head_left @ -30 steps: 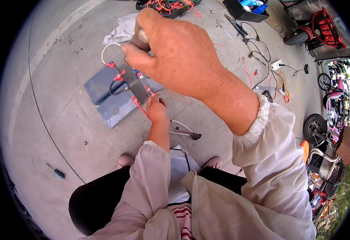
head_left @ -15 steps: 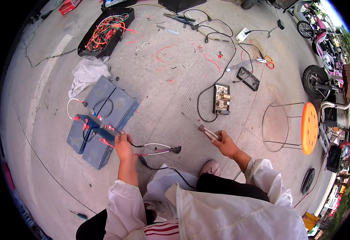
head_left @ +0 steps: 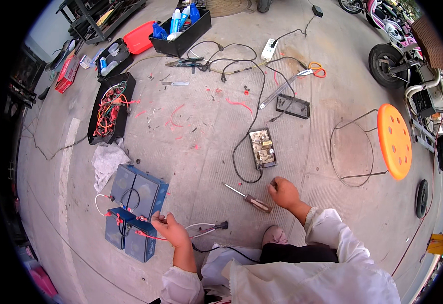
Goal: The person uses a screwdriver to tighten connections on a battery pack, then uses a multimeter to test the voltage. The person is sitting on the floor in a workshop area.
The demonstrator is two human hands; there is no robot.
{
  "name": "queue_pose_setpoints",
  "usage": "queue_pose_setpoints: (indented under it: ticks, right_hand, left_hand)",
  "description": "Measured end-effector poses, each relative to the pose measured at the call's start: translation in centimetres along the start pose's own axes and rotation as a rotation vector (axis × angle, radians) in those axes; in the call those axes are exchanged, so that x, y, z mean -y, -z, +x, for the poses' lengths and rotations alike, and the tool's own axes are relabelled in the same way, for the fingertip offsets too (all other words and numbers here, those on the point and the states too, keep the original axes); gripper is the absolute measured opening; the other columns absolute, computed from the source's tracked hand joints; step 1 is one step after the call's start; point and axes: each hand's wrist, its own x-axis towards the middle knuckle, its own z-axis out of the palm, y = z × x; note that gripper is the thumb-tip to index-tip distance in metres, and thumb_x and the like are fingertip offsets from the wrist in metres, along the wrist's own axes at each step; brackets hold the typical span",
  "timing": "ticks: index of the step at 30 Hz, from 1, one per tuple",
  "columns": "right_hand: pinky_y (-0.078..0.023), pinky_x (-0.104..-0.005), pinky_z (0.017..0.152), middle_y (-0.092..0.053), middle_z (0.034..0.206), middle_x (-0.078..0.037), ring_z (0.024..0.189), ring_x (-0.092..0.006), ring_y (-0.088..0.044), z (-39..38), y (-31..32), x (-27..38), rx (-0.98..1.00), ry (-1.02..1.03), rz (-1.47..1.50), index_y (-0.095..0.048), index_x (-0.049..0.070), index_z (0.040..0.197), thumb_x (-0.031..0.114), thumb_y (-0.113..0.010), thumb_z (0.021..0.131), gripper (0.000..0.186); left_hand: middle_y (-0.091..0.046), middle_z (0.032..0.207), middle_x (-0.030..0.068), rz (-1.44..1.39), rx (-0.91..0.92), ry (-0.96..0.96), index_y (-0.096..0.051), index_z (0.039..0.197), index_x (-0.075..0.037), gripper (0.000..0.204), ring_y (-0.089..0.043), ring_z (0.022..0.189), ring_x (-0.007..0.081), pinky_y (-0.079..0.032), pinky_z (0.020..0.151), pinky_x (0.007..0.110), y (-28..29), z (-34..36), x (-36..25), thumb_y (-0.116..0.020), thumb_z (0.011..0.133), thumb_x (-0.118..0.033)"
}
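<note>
On the left, my left hand (head_left: 173,232) is closed with bent fingers beside the blue-and-grey batteries (head_left: 145,188). Its fingertips are next to a red-capped terminal (head_left: 143,219); what they pinch, if anything, is hidden. A red-and-white wire lead (head_left: 201,232) runs past this hand to a black connector (head_left: 223,225). My right hand (head_left: 285,193) is curled loosely above the ground and holds nothing. Just left of it, a screwdriver (head_left: 258,203) with a brown handle lies on the concrete. Beyond that hand, an opened black charger case (head_left: 263,148) shows its circuit board.
An orange-topped stool (head_left: 395,142) lies on its side at right. Orange-handled scissors (head_left: 317,70), an empty black cover (head_left: 293,106) and a white power strip (head_left: 268,49) lie farther off. A black tray of wires (head_left: 111,109) and a grey rag (head_left: 109,162) are left.
My right hand has let go of the screwdriver, which now lies on the ground. The view has shifted to show more of the far side. My left hand stays by the batteries.
</note>
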Motion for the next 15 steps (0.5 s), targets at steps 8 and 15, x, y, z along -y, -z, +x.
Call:
queue_pose_setpoints:
  ticks: [8,15]
  right_hand:
    - [-0.048,-0.0457,0.095,-0.058,0.121,-0.027,0.113,-0.0414,-0.057,3.8,0.9,-0.2,-0.472,0.110,-0.038,-0.048,-0.007,0.128,0.031,-0.085,0.077,0.074]
    - [-0.043,-0.0461,0.103,-0.052,0.125,-0.025,0.117,-0.0414,-0.050,5.3,-1.1,2.8,-0.456,0.037,0.014,-0.028,-0.007,0.150,0.033,-0.091,0.069,0.109]
  left_hand:
    - [-0.048,0.109,0.0062,0.006,0.192,0.036,-0.049,0.132,0.001,0.038,-0.048,0.096,0.0151,-0.043,0.088,0.029,-1.4,-0.4,1.4,-0.059,0.095,-0.003]
    - [-0.050,0.107,0.0062,0.010,0.275,-0.005,-0.050,0.131,0.001,0.037,-0.049,0.096,0.0149,-0.044,0.089,0.029,-1.6,-0.5,1.0,-0.058,0.095,-0.003]
